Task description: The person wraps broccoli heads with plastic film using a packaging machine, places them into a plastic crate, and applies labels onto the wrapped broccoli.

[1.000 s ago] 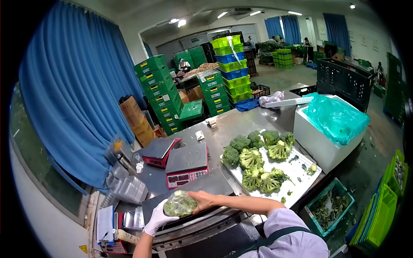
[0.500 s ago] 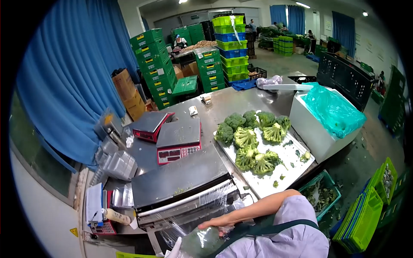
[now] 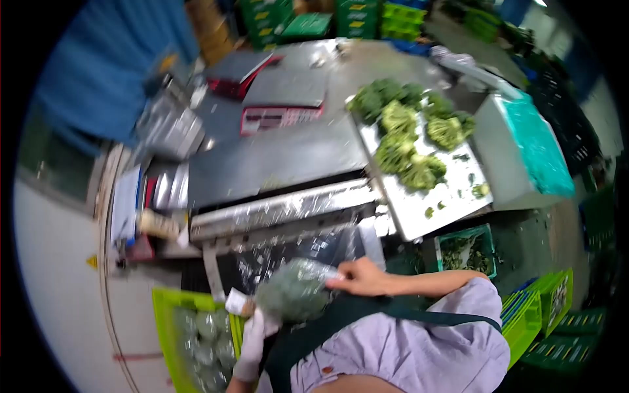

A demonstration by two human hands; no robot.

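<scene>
A broccoli head (image 3: 295, 291) wrapped in clear plastic film is held close in front of my apron, blurred by motion. My left hand (image 3: 254, 331), in a white glove, grips its left side. Beside the left fingertips is a small white piece (image 3: 236, 300), too smeared to identify. My bare right hand (image 3: 362, 278) pinches the gathered film (image 3: 327, 271) at the right side of the head. Just beyond both hands lies the film wrapping machine (image 3: 282, 216), with clear film over its dark front. Several wrapped heads (image 3: 206, 337) sit in a lime-green crate (image 3: 165, 327) at lower left.
Several unwrapped broccoli heads (image 3: 400, 124) lie on a white board (image 3: 452, 209). Red scales (image 3: 282, 118) stand behind the machine. To the right are a white foam box (image 3: 504, 157) with teal plastic, a bin of trimmings (image 3: 468, 254) and green crates (image 3: 531, 314). Clear trays (image 3: 170, 131) stand left.
The view has tilted down, bringing the crate of wrapped broccoli into sight. My right hand has shifted from the top of the wrapped head to the film at its right side.
</scene>
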